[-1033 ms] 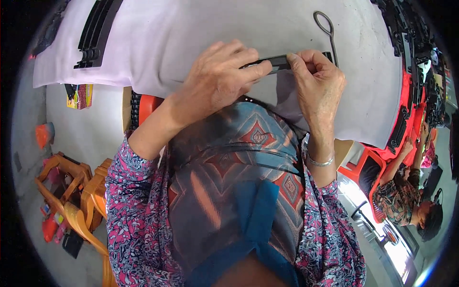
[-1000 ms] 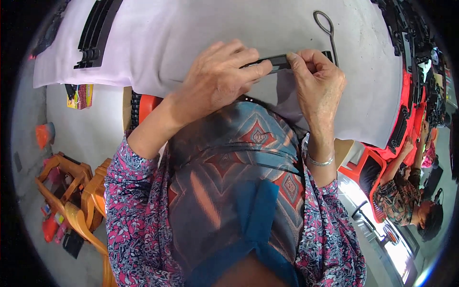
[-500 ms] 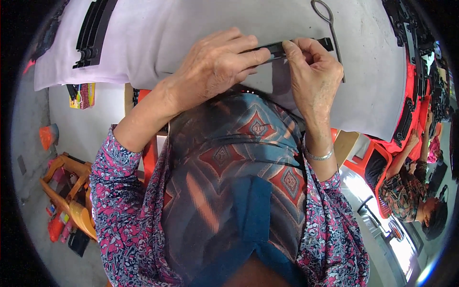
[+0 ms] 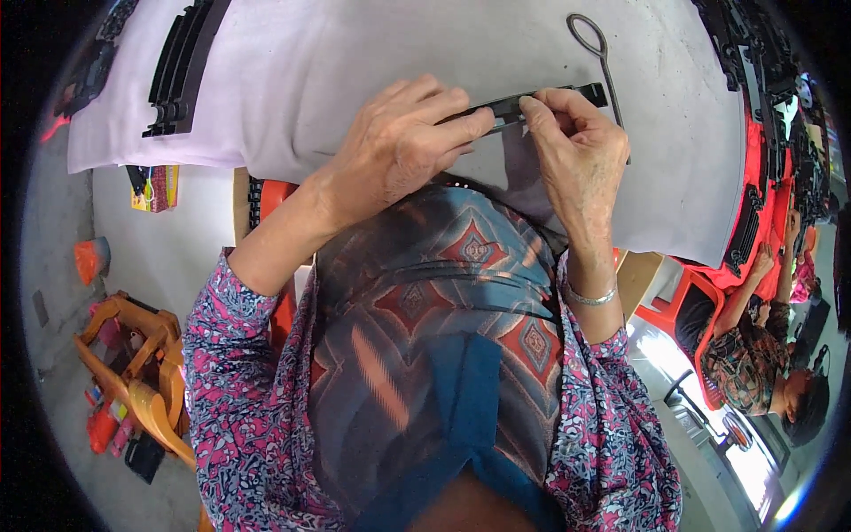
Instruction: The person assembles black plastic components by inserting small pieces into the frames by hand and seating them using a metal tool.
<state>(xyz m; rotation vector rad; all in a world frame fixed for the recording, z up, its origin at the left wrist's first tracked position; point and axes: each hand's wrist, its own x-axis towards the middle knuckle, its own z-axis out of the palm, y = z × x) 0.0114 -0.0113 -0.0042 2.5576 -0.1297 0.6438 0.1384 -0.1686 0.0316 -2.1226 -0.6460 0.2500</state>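
A narrow black plastic strip (image 4: 507, 108) lies across the gap between my two hands, a little above the pale cloth. My left hand (image 4: 403, 142) is closed on its left end; the fingers hide that end. Nearer the other end, my right hand (image 4: 581, 155) pinches the strip between thumb and bent index finger, and the black tip sticks out past the knuckles. Just beyond this tip, a dark metal rod with a loop handle (image 4: 605, 55) rests on the cloth.
A pale cloth (image 4: 355, 44) covers the table. Black slatted plastic parts (image 4: 188, 71) lie at the far left. More black parts (image 4: 749, 232) and a red cloth (image 4: 753, 168) are on the right, where another person (image 4: 749, 368) sits. A wooden chair (image 4: 142, 355) stands at lower left.
The whole view has shifted slightly, with the table things appearing lower. Both hands keep the same hold on the black strip.
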